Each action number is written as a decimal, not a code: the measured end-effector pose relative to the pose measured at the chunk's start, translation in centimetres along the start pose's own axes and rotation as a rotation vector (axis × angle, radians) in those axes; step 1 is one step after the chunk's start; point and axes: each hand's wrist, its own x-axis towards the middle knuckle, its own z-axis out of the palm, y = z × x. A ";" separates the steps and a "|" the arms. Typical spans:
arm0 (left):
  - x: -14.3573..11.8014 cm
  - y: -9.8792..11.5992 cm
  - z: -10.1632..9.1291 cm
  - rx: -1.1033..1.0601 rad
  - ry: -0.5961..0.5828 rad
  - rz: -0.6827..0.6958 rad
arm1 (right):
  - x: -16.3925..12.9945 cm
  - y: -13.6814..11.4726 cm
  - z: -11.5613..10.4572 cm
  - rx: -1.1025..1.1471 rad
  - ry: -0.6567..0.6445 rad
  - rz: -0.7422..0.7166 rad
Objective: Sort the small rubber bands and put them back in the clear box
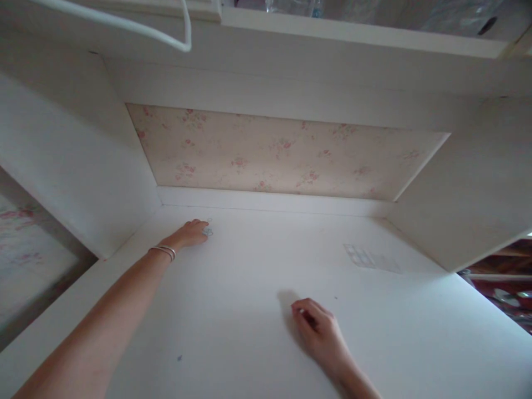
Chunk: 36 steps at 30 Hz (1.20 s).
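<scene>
My left hand (190,234) reaches to the back left of the white desktop (249,266), its fingers closed around a few small, clear greyish pieces (206,231) whose kind I cannot make out. Two thin bracelets (164,250) circle that wrist. Lower and to the right, my right hand (318,330) hovers near the surface, thumb and fingertips pinched together. A tiny pale spot shows at its fingertips, too small to name. Between the right hand and the right side panel lies a clear plastic sheet (359,256) with a grid of cells.
White side panels (78,138) (465,177) flank the desktop, with a shelf (291,61) overhead. Flowered wallpaper (266,149) covers the back. A small blue-grey speck (179,358) lies at the front left, a dark speck (336,297) by the right hand. A white cable (124,23) hangs above.
</scene>
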 end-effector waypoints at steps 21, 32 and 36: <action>3.4 -0.2 -0.8 -0.098 0.074 -0.048 | 1.9 -0.9 1.2 -0.022 0.046 0.126; 2.4 0.4 1.7 0.025 -0.057 0.078 | 1.8 -0.7 1.0 -0.025 0.008 0.114; 1.4 -0.5 0.4 0.015 -0.087 0.089 | 1.8 -0.4 1.1 -0.022 0.021 0.101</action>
